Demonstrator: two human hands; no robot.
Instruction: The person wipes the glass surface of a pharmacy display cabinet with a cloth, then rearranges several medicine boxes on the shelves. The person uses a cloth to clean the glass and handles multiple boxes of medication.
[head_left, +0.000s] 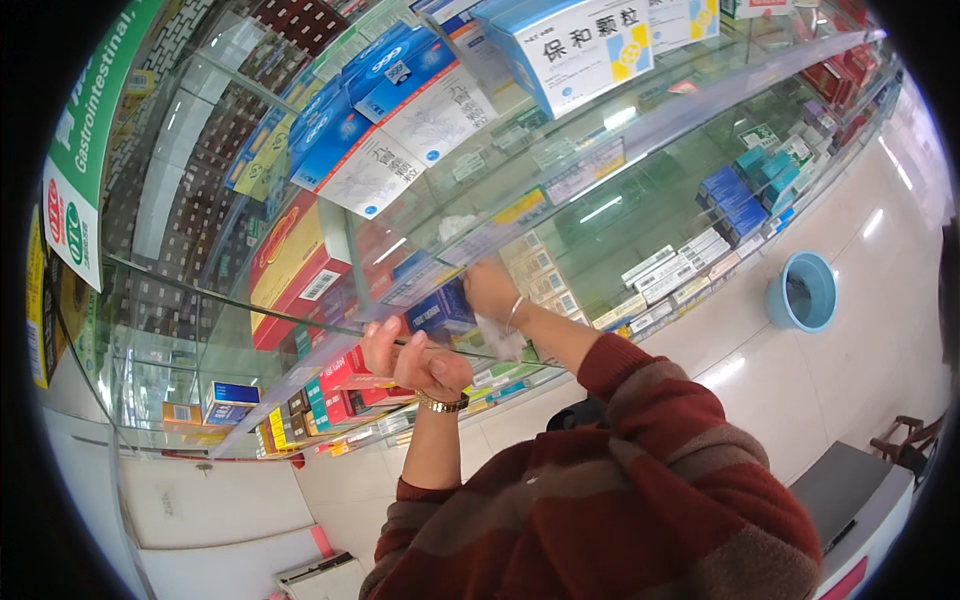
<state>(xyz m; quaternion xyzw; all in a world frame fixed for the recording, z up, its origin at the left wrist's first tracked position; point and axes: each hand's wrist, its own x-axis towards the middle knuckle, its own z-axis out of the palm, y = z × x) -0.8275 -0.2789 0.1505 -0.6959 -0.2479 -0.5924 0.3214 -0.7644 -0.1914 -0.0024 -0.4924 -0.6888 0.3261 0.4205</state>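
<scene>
My left hand (420, 364), wearing a gold-coloured watch, has its bent fingers over the edge of a clear glass panel (300, 311). Further in, my right hand (491, 289) reaches down at the shelf of a glass display case, a pale bangle on its wrist. A thin white cloth (501, 337) hangs from beneath that hand; its fingertips are hidden. Dark blue medicine boxes (439, 309) lie just left of the right hand. On its other side runs a row of cream-coloured boxes (546, 277) with barcodes.
Blue-and-white medicine boxes (397, 150) stand on the upper glass shelf (517, 142), beside a red-and-yellow carton (296, 274). Red boxes (346, 401) sit below the left hand. More blue boxes (731, 199) fill the far right shelf. A light-blue bucket (802, 292) is on the tiled floor.
</scene>
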